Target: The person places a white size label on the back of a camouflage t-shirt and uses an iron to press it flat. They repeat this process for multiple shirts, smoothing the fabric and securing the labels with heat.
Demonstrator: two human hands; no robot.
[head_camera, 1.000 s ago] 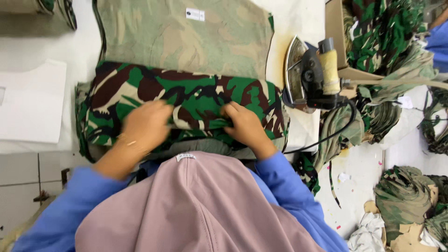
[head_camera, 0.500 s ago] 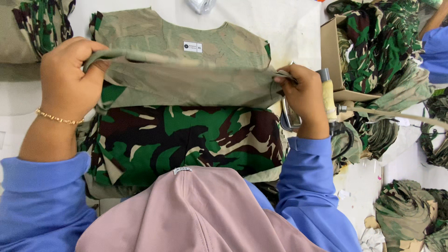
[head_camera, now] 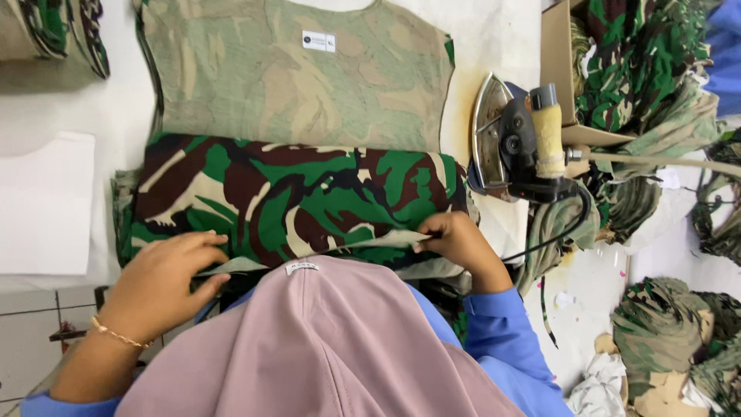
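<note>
A camouflage shirt (head_camera: 293,193) is spread on the white surface (head_camera: 46,116), directly in front of the person. Its upper half lies flat with the pale inner side up, a small white label (head_camera: 319,41) showing near the neckline. Its lower half has been turned up over itself, so that a band of bright green, brown and black print runs across the middle. One fold can thus be judged as made; the sides are not seen to be folded in, and the garment is not yet a compact packet.

The near edge of the fold is pinched at both ends. The left hand (head_camera: 166,274) is closed on the pale edge at the left, fingers curled over the cloth; a thin gold bracelet (head_camera: 116,334) is worn on that wrist. The right hand (head_camera: 459,243) is closed on the same edge at the right. Both grips are narrow, holding fabric.

Just beside the shirt on the right, an iron (head_camera: 513,139) stands on its heel, its cord (head_camera: 556,232) trailing toward the person. A sheet of white paper (head_camera: 46,205) lies at the left, and a folded camouflage piece (head_camera: 54,31) at the top left corner. Behind the iron a cardboard box (head_camera: 559,69) is filled with camouflage garments (head_camera: 641,69). More such cloth is heaped to the right and below (head_camera: 671,332), with scraps scattered over the pale floor.
</note>
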